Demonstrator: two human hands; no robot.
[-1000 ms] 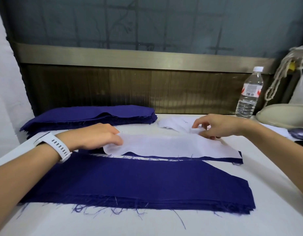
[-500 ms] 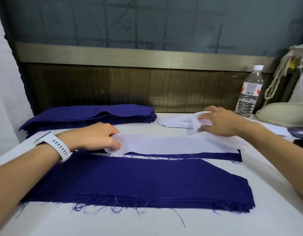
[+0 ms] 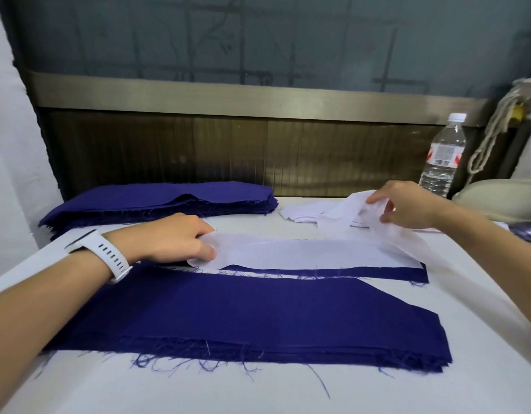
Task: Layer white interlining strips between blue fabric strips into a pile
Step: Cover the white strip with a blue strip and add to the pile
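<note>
A white interlining strip (image 3: 303,253) lies flat on a narrow blue fabric strip (image 3: 378,273) in the middle of the table. My left hand (image 3: 171,240) pinches the left end of that white strip. My right hand (image 3: 407,204) holds a second white strip (image 3: 348,213), lifted and crumpled above the small stack of white interlining (image 3: 300,215) at the back right. A wide pile of blue strips (image 3: 243,318) lies nearest me. Another thick stack of blue fabric (image 3: 156,201) sits at the back left.
A water bottle (image 3: 443,156) stands at the back right beside a pale rounded object (image 3: 503,198) and a hanging rope (image 3: 497,124). A dark wooden panel (image 3: 228,150) runs behind the white table (image 3: 258,392). Loose blue threads trail over the near table surface.
My right hand has gone from the laid white strip to the back stack and lifted a white strip off it. My left hand stays on the strip's left end.
</note>
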